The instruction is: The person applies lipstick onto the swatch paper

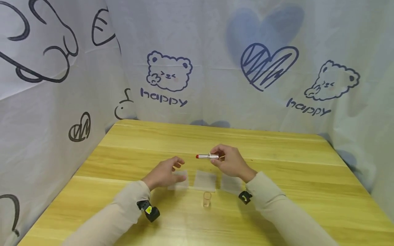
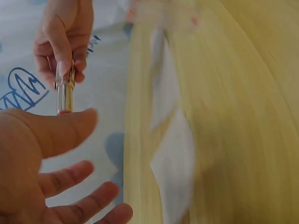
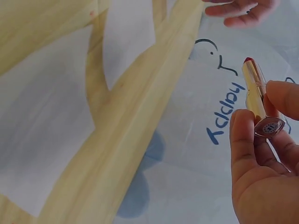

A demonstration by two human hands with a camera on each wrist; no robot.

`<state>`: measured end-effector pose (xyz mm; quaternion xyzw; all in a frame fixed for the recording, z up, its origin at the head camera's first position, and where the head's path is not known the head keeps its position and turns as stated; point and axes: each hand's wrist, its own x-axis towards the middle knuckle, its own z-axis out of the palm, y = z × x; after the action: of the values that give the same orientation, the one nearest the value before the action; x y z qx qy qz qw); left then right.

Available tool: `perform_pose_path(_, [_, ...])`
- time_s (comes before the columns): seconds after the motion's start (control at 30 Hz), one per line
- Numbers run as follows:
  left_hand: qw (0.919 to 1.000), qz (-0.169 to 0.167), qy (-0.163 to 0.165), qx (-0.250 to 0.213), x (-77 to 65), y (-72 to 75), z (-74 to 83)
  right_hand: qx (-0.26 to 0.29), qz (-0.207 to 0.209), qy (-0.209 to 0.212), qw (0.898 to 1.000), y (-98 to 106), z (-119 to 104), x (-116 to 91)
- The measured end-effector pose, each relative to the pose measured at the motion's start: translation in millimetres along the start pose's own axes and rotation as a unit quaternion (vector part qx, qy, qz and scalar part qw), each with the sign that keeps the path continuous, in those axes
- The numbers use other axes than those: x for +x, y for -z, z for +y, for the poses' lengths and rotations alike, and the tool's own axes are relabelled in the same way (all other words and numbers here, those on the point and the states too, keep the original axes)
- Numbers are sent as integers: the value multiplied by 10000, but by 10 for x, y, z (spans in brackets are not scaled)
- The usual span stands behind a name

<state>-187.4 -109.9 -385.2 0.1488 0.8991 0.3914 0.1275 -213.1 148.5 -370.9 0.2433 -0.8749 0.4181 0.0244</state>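
Pale sleeves [image 1: 283, 208] are stretched forward from the bottom edge, with a black device [image 1: 150, 212] worn at each wrist, behind the fingers. Nearer than both sets of fingers, and between them, a small see-through container [image 1: 207, 199] is stood on the wooden table [image 1: 92, 191]. Just beyond it, three white squares [image 1: 205, 181] are laid in a row: the left one is partly covered by the left thumb, the middle one is seen whole between the hands, the right one is overlapped by the right hand [image 1: 231, 162]. By the left hand [image 1: 163, 174] nothing is held; its fingers are spread and loosely bent. By the right fingers and thumb a silvery lipstick [image 1: 205, 156] is pinched at its base, its red tip pointed toward the left fingers, just apart from them. Farthest from the fingers, a white cloth [image 1: 212, 44] is hung, marked with hearts and bear drawings.
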Motion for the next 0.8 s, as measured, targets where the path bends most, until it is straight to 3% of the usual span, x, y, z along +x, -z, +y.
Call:
perform_pose_path(0.1, [9953, 3, -156, 960, -7, 41, -73, -11, -53, -61, 10000, -43, 29, 15])
perform_pose_path(0.2, [9866, -61, -251, 1608, -7, 60, -154, -56, -140, -140, 9998, -87, 60, 28])
perform_pose_path(0.37, [9732, -98, -248, 2286, 13, 47, -251, -117, -212, -150, 9996, -146, 96, 44])
perform_pose_path(0.5, [9671, -45, -262, 2531, 35, 35, -281, -169, -219, -71, 9996, -181, 109, 62])
perform_pose_path(0.8, [9673, -123, -218, 2523, 136, 40, -301, -229, -362, -173, 9989, -257, 148, 75])
